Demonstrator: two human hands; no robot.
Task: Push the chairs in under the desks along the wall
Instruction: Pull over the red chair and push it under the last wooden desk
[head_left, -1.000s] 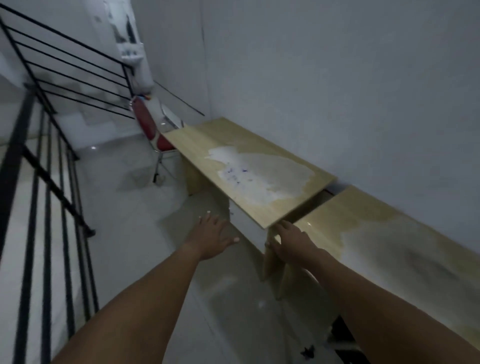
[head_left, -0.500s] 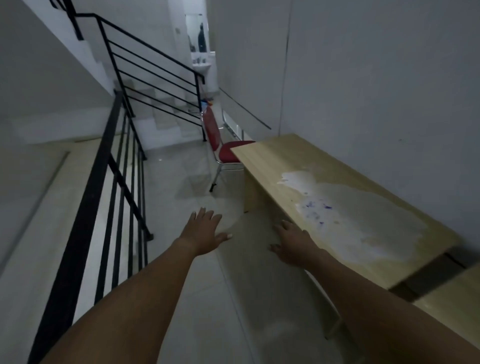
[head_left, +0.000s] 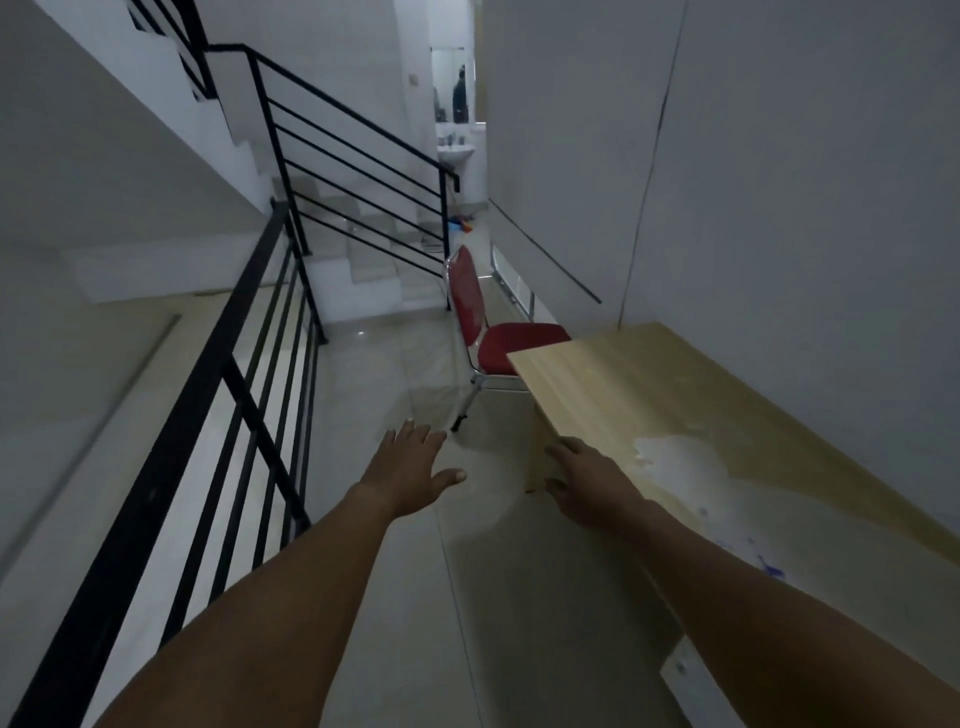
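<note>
A red padded chair (head_left: 498, 332) with a metal frame stands beyond the far end of a light wooden desk (head_left: 649, 395) that runs along the right wall. The desk's corner hides part of its seat. Both my arms reach forward over the floor. My left hand (head_left: 413, 467) hovers above the tiles with fingers spread, holding nothing. My right hand (head_left: 582, 480) is beside the desk's front edge, fingers loose and empty, well short of the chair.
A black stair railing (head_left: 249, 364) lines the left side, leaving a narrow tiled aisle (head_left: 405, 597) between it and the desk. Stairs (head_left: 363, 244) rise at the back left. A white sink (head_left: 454, 153) stands at the corridor's far end.
The view has moved forward along the desks; the second desk has left the frame and the red chair is nearer. Both hands stay outstretched and empty.
</note>
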